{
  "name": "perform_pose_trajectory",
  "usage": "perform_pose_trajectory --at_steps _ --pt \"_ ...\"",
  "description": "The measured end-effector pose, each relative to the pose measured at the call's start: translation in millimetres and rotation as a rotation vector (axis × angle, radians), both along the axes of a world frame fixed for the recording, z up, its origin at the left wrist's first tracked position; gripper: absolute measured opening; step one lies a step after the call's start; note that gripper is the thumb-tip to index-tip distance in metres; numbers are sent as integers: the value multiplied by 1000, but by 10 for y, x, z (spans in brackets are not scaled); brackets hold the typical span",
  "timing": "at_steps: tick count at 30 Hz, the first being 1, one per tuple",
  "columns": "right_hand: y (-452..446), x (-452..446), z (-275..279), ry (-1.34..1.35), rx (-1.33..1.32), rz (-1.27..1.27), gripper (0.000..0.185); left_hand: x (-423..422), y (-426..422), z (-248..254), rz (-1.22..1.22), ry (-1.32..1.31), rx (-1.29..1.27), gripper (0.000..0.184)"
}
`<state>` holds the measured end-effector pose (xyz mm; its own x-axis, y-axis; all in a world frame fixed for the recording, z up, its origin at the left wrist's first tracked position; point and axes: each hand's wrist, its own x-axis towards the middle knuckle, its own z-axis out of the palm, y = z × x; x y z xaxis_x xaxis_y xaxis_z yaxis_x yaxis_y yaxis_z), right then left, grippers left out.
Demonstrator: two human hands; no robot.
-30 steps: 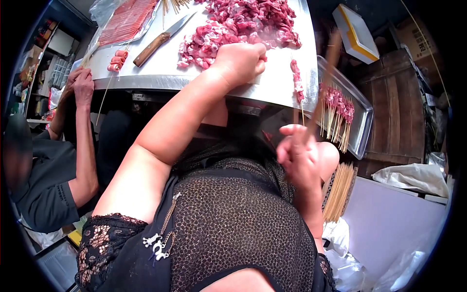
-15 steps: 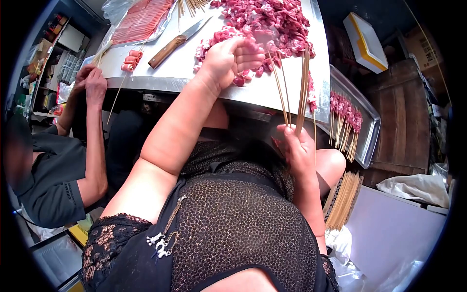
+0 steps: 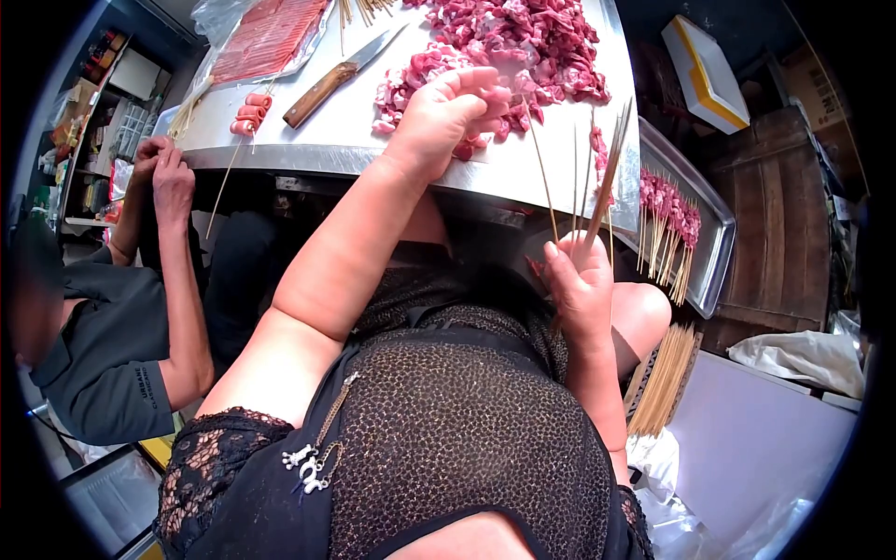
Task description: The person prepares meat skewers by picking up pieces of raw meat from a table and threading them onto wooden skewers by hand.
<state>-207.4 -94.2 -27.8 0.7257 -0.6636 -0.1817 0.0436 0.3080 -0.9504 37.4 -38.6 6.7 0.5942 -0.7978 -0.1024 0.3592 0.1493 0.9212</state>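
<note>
Pink-and-white meat is forming a pile of cut meat (image 3: 532,47) on the white-topped counter (image 3: 355,131), and the other things are lying around that pile. The left hand (image 3: 450,119) is hovering or resting at the pile's near edge, its fingers loosely spread and partly curled (whether they are touching the meat, I cannot tell). To the near right of the pile, the right hand (image 3: 581,273) is gripping a fan of bamboo skewers (image 3: 611,173) near their lower ends, thumb pressed against them, with one skewer leaning towards the meat.

Left of the pile, a wooden-handled knife (image 3: 322,93) is lying with its blade pointing towards the meat. Farther left, a skewer of rolled meat (image 3: 250,114) is resting with its stick jutting past the counter edge, and sliced meat in plastic wrap (image 3: 271,42) is lying beyond it. A co-worker's hands (image 3: 173,187) are meeting well to the left of the pile (what they are pinching is too small to tell).

Right of the pile, a metal tray (image 3: 711,257) is holding meat-loaded skewers (image 3: 667,210). Nearer than that tray, a container is holding bare bamboo sticks (image 3: 665,378).
</note>
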Motion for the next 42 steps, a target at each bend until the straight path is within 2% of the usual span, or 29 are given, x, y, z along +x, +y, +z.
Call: perform_pose_trajectory --at_steps 2,4,6,8,11,14,20,28,37,42 --pt "0 -2 19 -4 30 44 15 -33 -27 -2 32 -3 -13 32" --pt "28 37 40 -25 10 88 17 -67 -72 -7 97 100 -103 32" --pt "30 35 27 15 -27 93 20 -62 -58 -13 74 78 -102 32" --pt "27 37 -21 39 -59 55 20 -55 -22 4 -61 147 -92 32" --pt "7 13 -40 78 -112 67 22 -81 -22 -25 -59 227 -160 30" --pt "13 29 -46 65 -107 69 22 -120 -11 -12 -12 147 -92 27" --pt "-7 -71 87 54 -100 66 21 -33 -13 -48 147 227 -117 20" --pt "26 -40 40 31 -135 46 22 -104 -10 -2 99 235 -160 18" --pt "90 11 44 16 -175 -30 22 -235 27 38 142 218 -195 26" --pt "27 -14 61 34 -238 5 22 -234 67 24 21 172 -171 30"
